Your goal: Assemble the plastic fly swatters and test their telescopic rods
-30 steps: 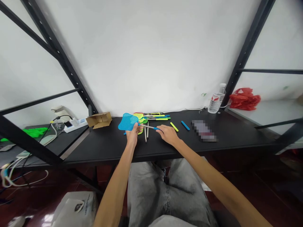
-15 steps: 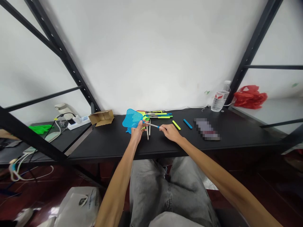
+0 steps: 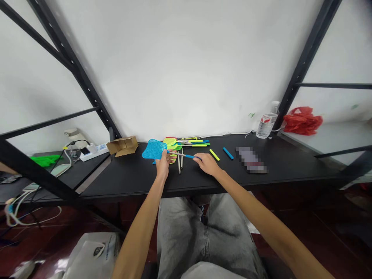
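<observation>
A blue fly swatter (image 3: 154, 149) with a perforated head and a metal rod is held above the black table. My left hand (image 3: 164, 163) is closed round its neck, just below the head. My right hand (image 3: 207, 163) grips the blue handle at the rod's other end. Beneath and behind it lie more fly swatters (image 3: 200, 142), yellow, green and blue, stacked with handles to the right. Two bare metal rods (image 3: 180, 161) lie by my left hand. To the right of my right hand are a loose yellow handle (image 3: 214, 155) and a loose blue handle (image 3: 228, 153).
An open cardboard box (image 3: 122, 146) stands left on the black table (image 3: 116, 182). A blurred-out flat object (image 3: 250, 159) lies right, with a water bottle (image 3: 267, 121) and red plastic bag (image 3: 302, 121) beyond. Black shelf posts (image 3: 84, 85) rise at both sides. A power strip (image 3: 94, 152) sits far left.
The swatter has shifted slightly left and its head now lies flatter to view. More of the blue handle shows beside my right hand. Both hands keep their hold.
</observation>
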The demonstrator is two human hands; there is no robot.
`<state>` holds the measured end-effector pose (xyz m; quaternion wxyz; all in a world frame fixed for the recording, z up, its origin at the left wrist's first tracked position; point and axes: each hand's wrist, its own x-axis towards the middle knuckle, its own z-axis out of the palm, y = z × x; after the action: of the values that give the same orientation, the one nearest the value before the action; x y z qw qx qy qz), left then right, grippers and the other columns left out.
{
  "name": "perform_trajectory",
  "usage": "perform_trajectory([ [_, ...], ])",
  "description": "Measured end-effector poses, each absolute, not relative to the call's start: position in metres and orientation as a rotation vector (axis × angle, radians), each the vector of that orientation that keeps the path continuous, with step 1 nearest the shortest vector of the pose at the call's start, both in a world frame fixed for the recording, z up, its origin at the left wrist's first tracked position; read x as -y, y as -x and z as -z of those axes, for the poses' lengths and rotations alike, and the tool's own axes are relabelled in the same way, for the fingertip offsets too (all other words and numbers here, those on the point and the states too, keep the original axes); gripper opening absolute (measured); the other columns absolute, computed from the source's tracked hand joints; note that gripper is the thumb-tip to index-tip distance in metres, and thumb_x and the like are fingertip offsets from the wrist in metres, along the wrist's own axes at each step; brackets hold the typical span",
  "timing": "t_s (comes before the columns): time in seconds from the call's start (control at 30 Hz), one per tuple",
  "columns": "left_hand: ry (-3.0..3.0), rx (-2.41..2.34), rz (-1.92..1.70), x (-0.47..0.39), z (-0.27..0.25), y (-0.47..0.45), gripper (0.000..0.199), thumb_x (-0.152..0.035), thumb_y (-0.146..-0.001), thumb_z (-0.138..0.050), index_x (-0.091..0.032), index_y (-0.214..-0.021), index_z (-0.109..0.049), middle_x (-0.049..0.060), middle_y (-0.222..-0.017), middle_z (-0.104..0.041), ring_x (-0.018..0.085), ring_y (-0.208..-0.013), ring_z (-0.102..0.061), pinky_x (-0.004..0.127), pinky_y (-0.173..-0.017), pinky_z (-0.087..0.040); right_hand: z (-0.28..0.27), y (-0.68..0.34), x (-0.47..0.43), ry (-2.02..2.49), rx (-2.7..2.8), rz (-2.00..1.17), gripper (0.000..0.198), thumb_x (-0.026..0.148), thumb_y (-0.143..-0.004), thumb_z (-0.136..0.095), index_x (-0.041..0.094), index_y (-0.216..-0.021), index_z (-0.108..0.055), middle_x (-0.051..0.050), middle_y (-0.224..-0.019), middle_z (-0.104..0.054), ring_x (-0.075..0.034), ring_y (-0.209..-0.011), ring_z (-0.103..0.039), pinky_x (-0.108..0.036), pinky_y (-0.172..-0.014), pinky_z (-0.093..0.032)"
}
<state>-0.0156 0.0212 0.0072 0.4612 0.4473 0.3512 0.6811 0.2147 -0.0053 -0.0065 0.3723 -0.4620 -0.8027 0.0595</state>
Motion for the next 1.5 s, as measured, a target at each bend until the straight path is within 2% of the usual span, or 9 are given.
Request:
perform_trajectory([
  [0.27,-1.179,-0.815,-1.566,-0.023,-0.004,0.013,0.052,-0.061,-0.077,-0.067,-0.013,-0.096,-0.067,0.014,-0.094,-0.075,0.018,-0.068,-0.071,0.021,-0.046,-0.047,0.004,-0.217,0.006,1.208,2.050,-0.218,0.035,0.031,-0.102,-0.040,0.021,-0.088,-0.070,0.000,-0.070,-0.065,-0.016,-0.067,-0.059,-0.025,-0.067,-0.037],
  [0.4,-1.133,-0.848,-1.591,-0.027,-0.003,0.013,0.053,-0.062,-0.076,-0.066,-0.012,-0.095,-0.067,0.011,-0.082,-0.073,0.017,-0.059,-0.069,0.021,-0.043,-0.045,0.002,-0.216,0.007,1.178,2.002,-0.248,0.038,0.037,-0.103,-0.037,0.022,-0.094,-0.071,-0.002,-0.078,-0.069,-0.017,-0.073,-0.063,-0.026,-0.070,-0.040],
  [0.53,-1.062,-0.863,-1.673,-0.027,-0.003,0.015,0.051,-0.061,-0.078,-0.066,-0.013,-0.096,-0.067,0.008,-0.077,-0.072,0.013,-0.052,-0.065,0.020,-0.042,-0.043,0.001,-0.216,0.006,1.181,1.906,-0.236,0.029,0.040,-0.097,-0.051,0.023,-0.115,-0.067,-0.004,-0.097,-0.073,-0.020,-0.085,-0.066,-0.027,-0.075,-0.044],
  [0.63,-1.055,-0.875,-1.715,-0.024,-0.005,0.018,0.051,-0.061,-0.078,-0.065,-0.013,-0.097,-0.067,0.007,-0.077,-0.072,0.012,-0.050,-0.064,0.020,-0.042,-0.043,0.003,-0.217,0.005,1.182,1.893,-0.216,0.028,0.035,-0.095,-0.054,0.024,-0.117,-0.066,-0.004,-0.104,-0.073,-0.020,-0.087,-0.066,-0.028,-0.076,-0.046],
  [0.9,-1.252,-0.979,-1.582,-0.020,-0.008,0.017,0.058,-0.062,-0.079,-0.062,-0.013,-0.111,-0.065,0.011,-0.089,-0.074,0.013,-0.054,-0.065,0.021,-0.044,-0.044,0.007,-0.220,0.002,1.204,1.829,-0.236,0.023,0.034,-0.096,-0.051,0.025,-0.108,-0.069,0.000,-0.086,-0.075,-0.019,-0.077,-0.068,-0.027,-0.070,-0.044],
  [1.03,-1.408,-1.106,-1.558,-0.017,-0.010,0.021,0.057,-0.060,-0.081,-0.059,-0.013,-0.112,-0.068,0.009,-0.089,-0.075,0.009,-0.048,-0.057,0.021,-0.041,-0.037,0.005,-0.221,0.002,1.219,1.768,-0.251,0.022,0.033,-0.097,-0.049,0.025,-0.104,-0.068,0.001,-0.083,-0.075,-0.017,-0.073,-0.067,-0.026,-0.069,-0.044],
  [1.13,-1.593,-1.285,-1.567,-0.014,-0.011,0.029,0.051,-0.057,-0.085,-0.053,-0.015,-0.109,-0.070,0.007,-0.086,-0.075,0.009,-0.049,-0.052,0.022,-0.046,-0.038,0.003,-0.221,0.000,1.257,1.657,-0.244,0.026,0.037,-0.097,-0.045,0.024,-0.104,-0.067,0.001,-0.081,-0.074,-0.016,-0.068,-0.066,-0.025,-0.069,-0.044],
  [1.33,-1.955,-1.662,-1.411,-0.009,-0.010,0.034,0.032,-0.042,-0.089,-0.051,-0.020,-0.098,-0.073,0.002,-0.084,-0.075,0.013,-0.062,-0.060,0.024,-0.064,-0.043,0.002,-0.222,-0.003,1.302,1.391,-0.278,0.042,0.046,-0.101,-0.027,0.021,-0.103,-0.061,0.000,-0.076,-0.072,-0.015,-0.059,-0.063,-0.024,-0.063,-0.044],
  [1.5,-2.310,-1.797,-1.144,-0.006,-0.008,0.024,0.027,-0.034,-0.090,-0.050,-0.023,-0.092,-0.074,0.003,-0.092,-0.075,0.019,-0.081,-0.065,0.027,-0.074,-0.042,0.002,-0.224,-0.009,1.408,1.415,-0.192,0.037,0.044,-0.101,-0.033,0.022,-0.111,-0.060,0.000,-0.078,-0.073,-0.018,-0.070,-0.065,-0.025,-0.068,-0.042],
])
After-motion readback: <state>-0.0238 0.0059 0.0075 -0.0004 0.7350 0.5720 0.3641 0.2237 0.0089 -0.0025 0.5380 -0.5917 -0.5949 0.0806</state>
